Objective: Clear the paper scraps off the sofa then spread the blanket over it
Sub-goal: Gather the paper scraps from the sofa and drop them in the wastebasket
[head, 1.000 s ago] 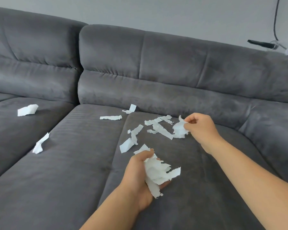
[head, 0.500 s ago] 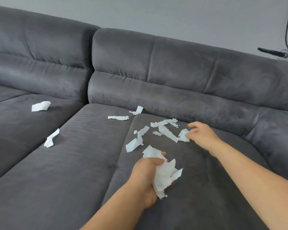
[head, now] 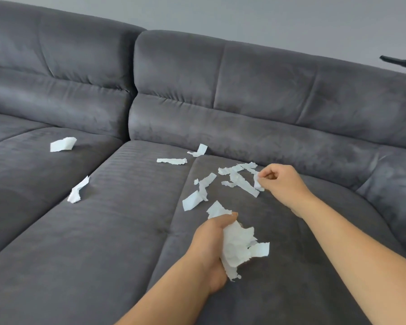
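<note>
Left hand (head: 209,245) fisted around paper wad (head: 239,247), right hand (head: 282,181) pinching one scrap (head: 258,183) beside loose scraps (head: 238,181).

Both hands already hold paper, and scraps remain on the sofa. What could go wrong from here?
1. The left hand grips a loose bunch of torn white paper; pieces stick out and could fall back onto the grey fabric sofa.
2. The two white paper scraps on the left cushion lie far off to the side and might be overlooked.

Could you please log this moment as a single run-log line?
stage: clearing scraps | left hand: grips wad of scraps | right hand: pinches scrap | sofa: loose scraps on seat | blanket: not in view
</note>
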